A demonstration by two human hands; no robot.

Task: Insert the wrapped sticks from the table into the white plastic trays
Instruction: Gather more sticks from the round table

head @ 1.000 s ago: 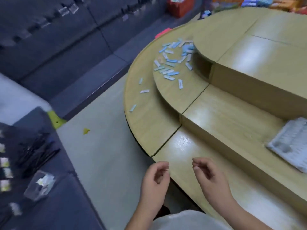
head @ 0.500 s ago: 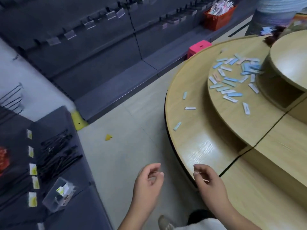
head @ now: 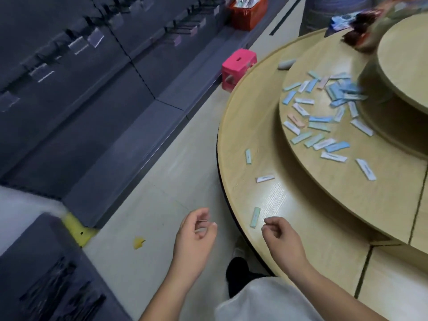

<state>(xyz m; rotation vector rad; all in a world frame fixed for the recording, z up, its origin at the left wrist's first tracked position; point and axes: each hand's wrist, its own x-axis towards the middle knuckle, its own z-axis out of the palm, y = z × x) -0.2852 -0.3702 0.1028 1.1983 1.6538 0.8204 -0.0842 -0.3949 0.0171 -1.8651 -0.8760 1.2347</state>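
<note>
- The left hand (head: 196, 230) is hovering over the pale floor (head: 162, 181), and the right hand (head: 280, 237) is hovering over the curved rim of the round wooden table (head: 243, 126). The two are apart, each with fingers loosely curling and nothing plainly held.
- A white garment (head: 266, 300) and a dark shoe (head: 236, 269) are showing below the hands, partly cut off by the frame.
- One wrapped stick (head: 255, 217) is lying on the lowest tier, just beyond the right fingertips.
- Two more single sticks (head: 265, 178) are lying farther along that tier, near the dark edge band.
- To the left of the left hand, open floor is running between the table edge and the dark shelving (head: 69, 112); a yellow scrap (head: 139, 242) is lying there.
- The main scatter of wrapped sticks (head: 324, 117) is lying on the second tier, well beyond the right hand, some overlapping under the top tier's overhang; their printing is blurring out.
- A pink stool (head: 238, 68) is standing against the far rim.
- A red basket (head: 249, 12) and blurred packets (head: 347, 19) are sitting farthest away, too smeared to make out.
</note>
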